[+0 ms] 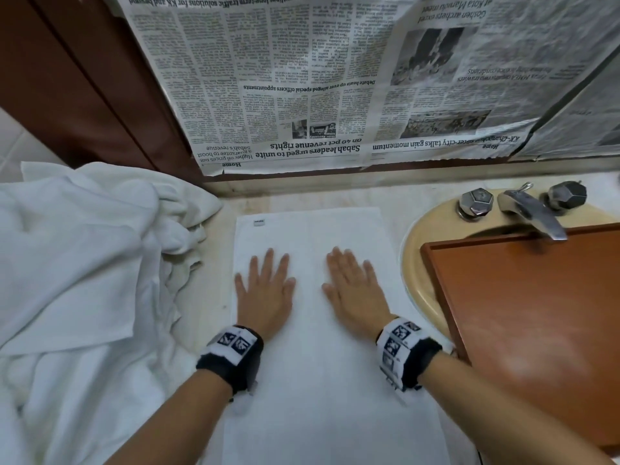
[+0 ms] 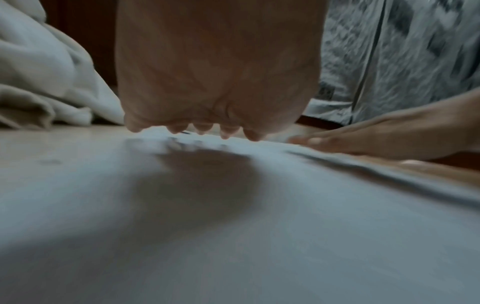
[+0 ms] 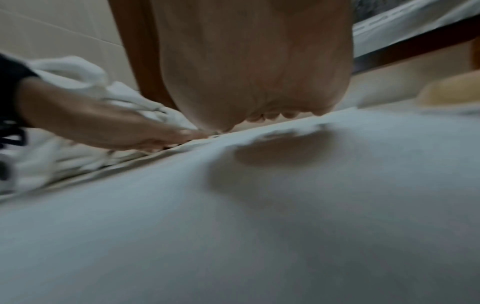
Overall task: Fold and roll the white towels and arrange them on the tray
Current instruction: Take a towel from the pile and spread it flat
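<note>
While both hands, left hand (image 1: pixel 266 293) and right hand (image 1: pixel 355 295), press flat and apart on the folded towel (image 1: pixel 322 380), the tray (image 1: pixel 536 330) borders its right edge, crumpled towels (image 1: pixel 77 263) its left.

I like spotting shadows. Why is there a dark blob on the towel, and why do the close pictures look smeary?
Both wrist views: the blob is each hand's shadow on the towel, under the left hand and right hand; both are blurred. Head view: sharper, edges bent by the wide lens.

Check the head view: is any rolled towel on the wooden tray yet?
No, the wooden tray shows only bare wood, while both hands press flat on the spread towel beside it.
</note>
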Motion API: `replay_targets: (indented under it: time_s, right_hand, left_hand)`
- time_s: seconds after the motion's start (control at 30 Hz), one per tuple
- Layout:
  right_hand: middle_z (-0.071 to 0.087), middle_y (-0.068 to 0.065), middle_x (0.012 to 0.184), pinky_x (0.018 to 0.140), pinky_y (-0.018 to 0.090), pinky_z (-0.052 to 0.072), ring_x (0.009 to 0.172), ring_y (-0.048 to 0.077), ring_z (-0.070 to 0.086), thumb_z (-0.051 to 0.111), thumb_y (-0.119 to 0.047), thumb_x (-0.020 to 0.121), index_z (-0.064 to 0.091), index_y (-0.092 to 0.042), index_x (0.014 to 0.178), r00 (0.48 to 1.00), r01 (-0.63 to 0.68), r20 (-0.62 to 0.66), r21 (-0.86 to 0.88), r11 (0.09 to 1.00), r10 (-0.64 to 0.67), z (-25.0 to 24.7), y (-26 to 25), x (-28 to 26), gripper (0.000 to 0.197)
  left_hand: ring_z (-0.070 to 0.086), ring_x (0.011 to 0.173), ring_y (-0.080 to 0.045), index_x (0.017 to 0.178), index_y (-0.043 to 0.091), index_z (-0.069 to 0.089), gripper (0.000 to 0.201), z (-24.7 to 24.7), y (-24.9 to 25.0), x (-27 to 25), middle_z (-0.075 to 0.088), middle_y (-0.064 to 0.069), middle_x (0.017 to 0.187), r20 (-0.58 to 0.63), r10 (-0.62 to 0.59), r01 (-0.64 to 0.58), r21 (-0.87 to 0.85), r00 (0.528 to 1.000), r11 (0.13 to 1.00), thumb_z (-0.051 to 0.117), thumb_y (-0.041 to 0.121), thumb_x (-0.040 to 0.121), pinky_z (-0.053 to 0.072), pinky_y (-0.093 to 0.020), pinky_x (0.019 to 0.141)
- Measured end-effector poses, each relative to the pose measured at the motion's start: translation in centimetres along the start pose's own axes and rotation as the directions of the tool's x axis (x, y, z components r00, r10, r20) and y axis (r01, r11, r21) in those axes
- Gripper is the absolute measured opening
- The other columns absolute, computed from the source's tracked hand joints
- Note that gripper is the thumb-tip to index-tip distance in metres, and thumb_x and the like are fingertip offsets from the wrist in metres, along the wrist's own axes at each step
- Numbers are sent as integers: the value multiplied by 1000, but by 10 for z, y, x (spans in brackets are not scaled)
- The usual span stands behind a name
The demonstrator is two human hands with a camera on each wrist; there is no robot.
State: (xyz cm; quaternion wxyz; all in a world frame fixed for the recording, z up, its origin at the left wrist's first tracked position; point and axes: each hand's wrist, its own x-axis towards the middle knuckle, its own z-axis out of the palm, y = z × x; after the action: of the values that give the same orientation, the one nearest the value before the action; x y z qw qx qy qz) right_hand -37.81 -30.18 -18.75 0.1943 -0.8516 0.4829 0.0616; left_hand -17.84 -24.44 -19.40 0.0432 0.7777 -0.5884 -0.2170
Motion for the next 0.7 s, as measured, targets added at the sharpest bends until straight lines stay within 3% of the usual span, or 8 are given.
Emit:
replay_targets:
  time_s: [0.07, 0.17, 0.37, 0.47, 0.53, 0.6, 0.63, 0.7]
  right_hand:
    - [-23, -10, 160, 122, 43, -12, 149, 12, -21, 8, -49, 103, -10, -24, 157, 998, 50, 26, -20, 999, -49, 16, -16, -13, 62]
    - [-24, -10, 161, 122, 44, -11, 149, 12, -22, 9, -51, 104, -13, -27, 156, 1000, -10, 18, -54, 998, 11, 24, -8, -18, 62]
    - [-21, 0, 163, 122, 41, -11, 150, 14, -20, 9, -46, 105, -11, -16, 157, 974, -228, -17, -9, 974, 228, 10, 31, -36, 63]
    - [-15, 0, 163, 122, 41, -11, 151, 16, -14, 11, -44, 105, -4, -12, 158, 991, -119, -57, 22, 993, 121, 21, 5, -54, 63]
    - [-2, 1, 164, 121, 41, -8, 152, 18, -1, 14, -43, 105, 9, -12, 158, 998, 11, -63, 9, 1000, -10, 38, -20, -68, 62]
    - [13, 2, 164, 119, 45, 1, 152, 22, 14, 18, -42, 104, 22, -13, 157, 998, 52, -34, -30, 998, -53, 52, -34, -77, 60]
    - [14, 1, 164, 119, 46, 2, 152, 22, 14, 19, -43, 104, 23, -15, 157, 998, 38, -42, -39, 998, -40, 55, -34, -80, 60]
    - [-3, -5, 165, 120, 44, -7, 152, 17, -5, 13, -48, 104, 8, -21, 159, 999, -16, -44, -24, 1000, 14, 49, -24, -84, 62]
  left_hand:
    - [-13, 153, -20, 157, 41, -2, 62, 15, 12, -18, -16, 12, 165, 44, 44, -44, 4, 998, 999, 2, 58, 98, -5, -56, 120]
    - [-13, 153, -19, 157, 40, -5, 64, 24, 5, -30, -16, 11, 165, 20, 51, -52, 86, 999, 995, -5, 58, 95, -4, -53, 121]
    - [-16, 152, -17, 157, 35, -10, 59, 13, -25, -38, -20, 8, 164, -2, -129, 129, 55, 992, 990, 9, 52, 104, -6, -52, 122]
    - [-15, 152, -21, 159, 29, -5, 62, 19, -7, -58, -18, 6, 165, -14, -123, 123, -6, 992, 992, 4, 52, 102, -7, -52, 121]
    - [-14, 152, -20, 158, 30, -3, 69, 30, 16, -75, -17, 8, 165, -5, -26, 26, -30, 1000, 999, -6, 55, 94, -9, -51, 120]
    - [-11, 153, -20, 158, 34, -1, 72, 44, 31, -89, -14, 11, 165, 10, 40, -40, -10, 999, 999, -10, 53, 90, -7, -52, 120]
    - [-8, 153, -20, 158, 35, 2, 69, 49, 32, -91, -11, 11, 165, 4, 45, -45, 3, 999, 999, -8, 52, 92, -5, -52, 120]
    - [-3, 154, -20, 158, 37, 7, 64, 51, 23, -94, -5, 11, 165, -16, 31, -31, 23, 999, 999, 0, 52, 97, -4, -51, 120]
